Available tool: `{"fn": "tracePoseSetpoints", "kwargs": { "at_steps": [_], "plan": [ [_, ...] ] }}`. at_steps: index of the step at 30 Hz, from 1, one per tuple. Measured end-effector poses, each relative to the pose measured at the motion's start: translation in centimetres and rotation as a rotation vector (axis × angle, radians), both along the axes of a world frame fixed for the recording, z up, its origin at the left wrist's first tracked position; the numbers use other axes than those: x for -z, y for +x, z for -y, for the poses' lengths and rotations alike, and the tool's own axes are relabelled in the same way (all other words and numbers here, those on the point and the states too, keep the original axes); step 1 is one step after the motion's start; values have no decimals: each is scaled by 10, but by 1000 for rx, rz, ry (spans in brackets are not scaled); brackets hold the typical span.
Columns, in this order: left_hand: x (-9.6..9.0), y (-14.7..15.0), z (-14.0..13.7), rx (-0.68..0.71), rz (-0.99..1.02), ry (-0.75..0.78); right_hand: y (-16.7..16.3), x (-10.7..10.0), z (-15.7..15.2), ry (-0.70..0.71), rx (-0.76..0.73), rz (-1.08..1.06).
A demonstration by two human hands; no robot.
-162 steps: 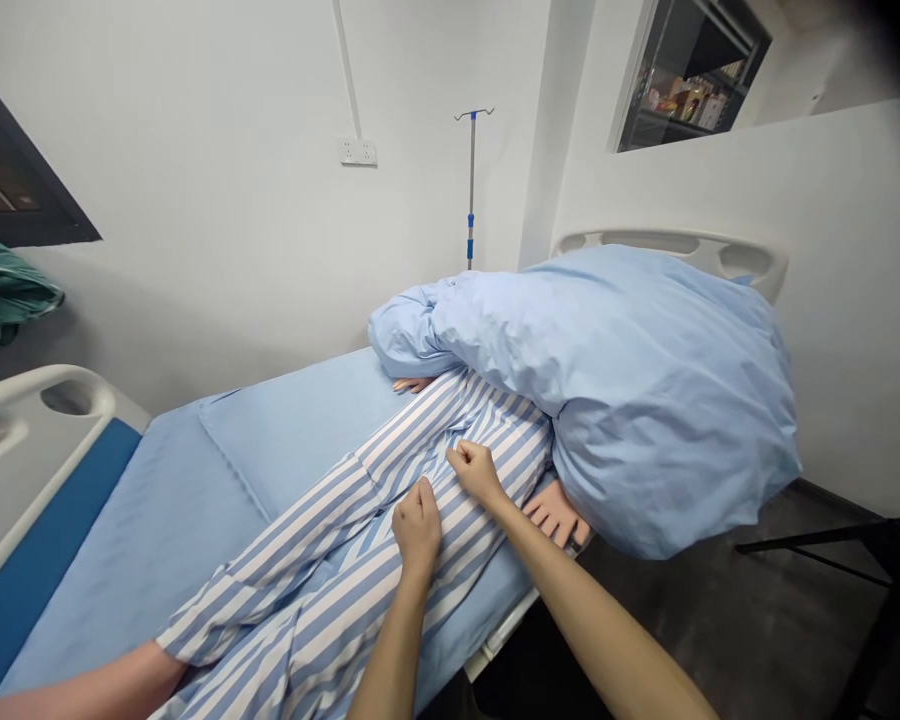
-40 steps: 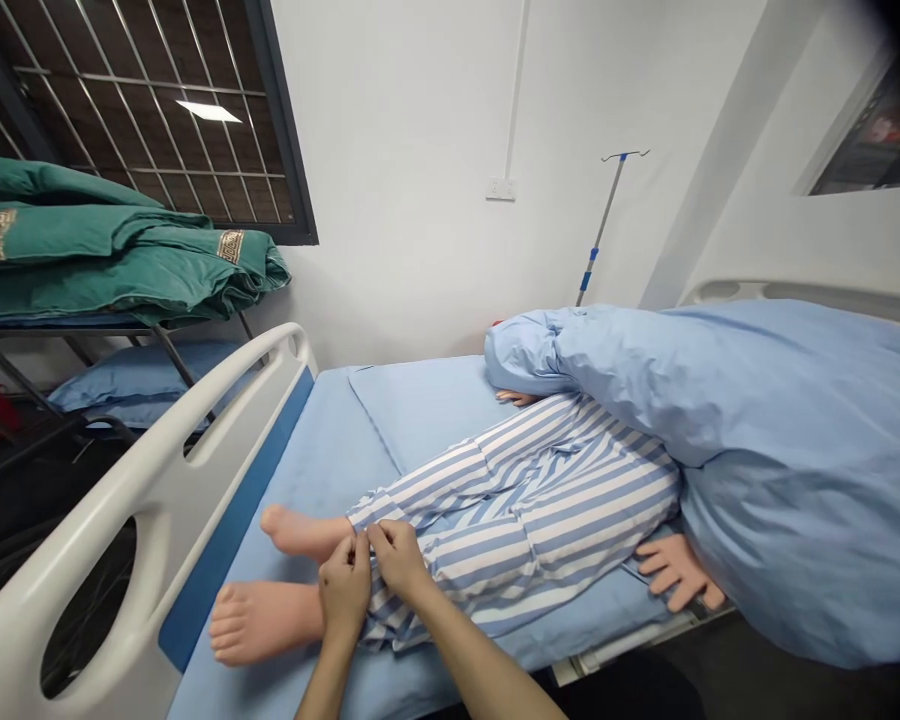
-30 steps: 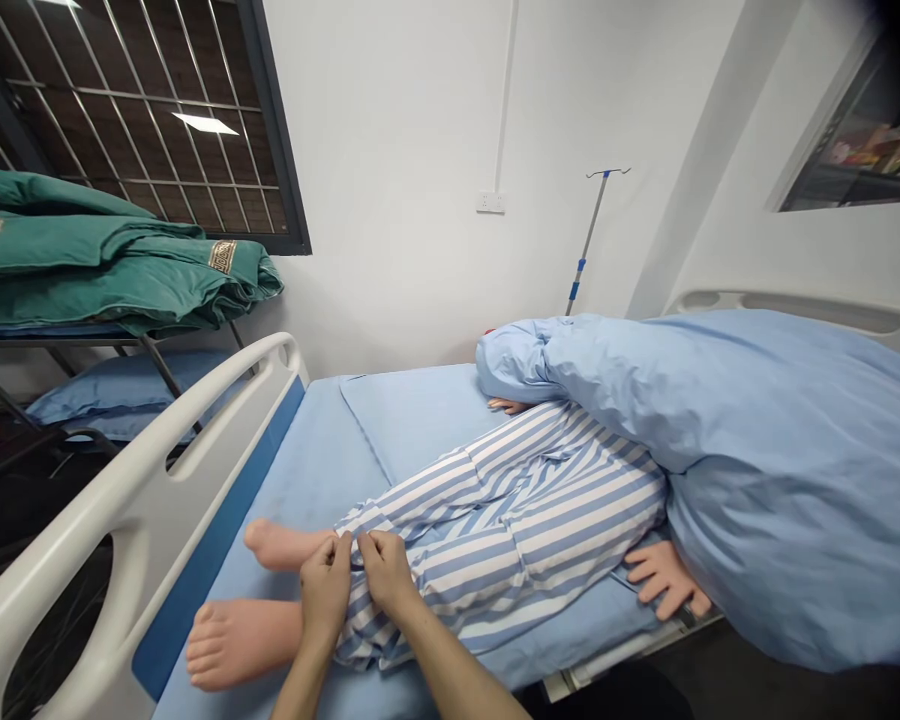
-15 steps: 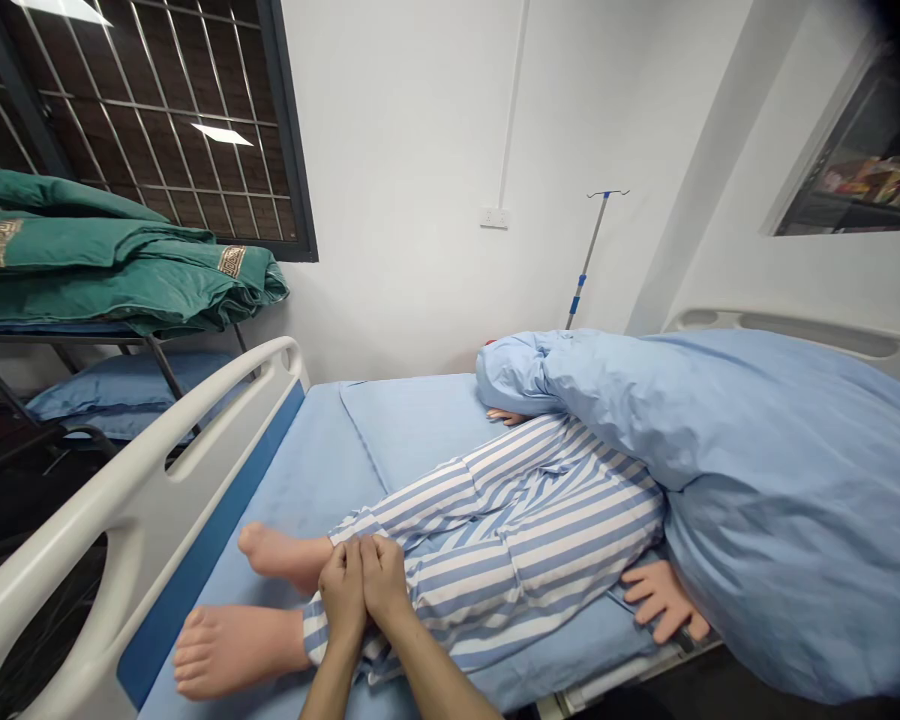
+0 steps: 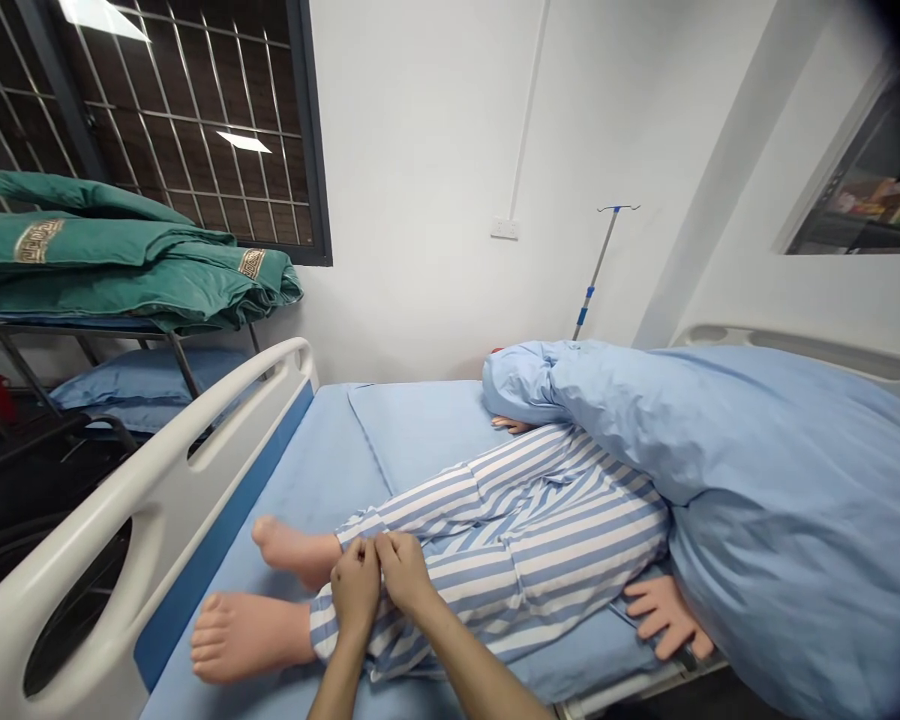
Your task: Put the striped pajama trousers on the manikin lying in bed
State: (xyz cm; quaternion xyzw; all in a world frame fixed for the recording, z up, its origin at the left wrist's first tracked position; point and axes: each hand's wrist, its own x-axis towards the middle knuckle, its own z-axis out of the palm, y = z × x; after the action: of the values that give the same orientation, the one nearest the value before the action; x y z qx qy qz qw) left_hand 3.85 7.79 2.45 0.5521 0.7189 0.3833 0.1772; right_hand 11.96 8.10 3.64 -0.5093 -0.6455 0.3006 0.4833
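A manikin in blue-and-white striped trousers (image 5: 547,545) lies on the bed, its bare feet toward the left. My left hand (image 5: 356,590) is closed over the lower part of the nearer trouser leg, above the hem. Just beside it, my right hand (image 5: 405,572) is closed on the same leg, with a narrow gap between the fists. The cloth in my fingers is mostly hidden. Near my left hand are the manikin's near foot (image 5: 247,637) and far foot (image 5: 292,548). One manikin hand (image 5: 667,615) rests at the mattress edge.
A light blue quilt (image 5: 765,480) covers the manikin's upper body. The white footboard (image 5: 150,500) rises at left. Green folded bedding (image 5: 127,270) lies on a rack beyond it. An IV pole (image 5: 598,262) stands behind the bed.
The view has shifted slightly, so the scene sits a little farther right and lower at the back. My fists, pressed together before, are now slightly apart over the trouser leg.
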Motion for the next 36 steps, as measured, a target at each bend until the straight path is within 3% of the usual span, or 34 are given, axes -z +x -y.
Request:
{"fn": "tracePoseSetpoints", "kwargs": {
  "at_steps": [5,13,19,29,33,36],
  "plan": [
    [2,4,1,19,-32,0,21,-21,-2,26,19,0],
    [-1,7,2,53,8,-8,39,10,1,-59,-27,-165],
    [-3,10,7,160,36,46,38,10,2,-28,-25,-139],
    [-26,25,3,228,492,65,37,9,2,-34,-17,-194],
    [-17,48,0,140,591,145,38,6,3,-22,-24,-277],
    [-6,60,3,40,403,160,39,9,3,-26,36,-310]
  ]
}}
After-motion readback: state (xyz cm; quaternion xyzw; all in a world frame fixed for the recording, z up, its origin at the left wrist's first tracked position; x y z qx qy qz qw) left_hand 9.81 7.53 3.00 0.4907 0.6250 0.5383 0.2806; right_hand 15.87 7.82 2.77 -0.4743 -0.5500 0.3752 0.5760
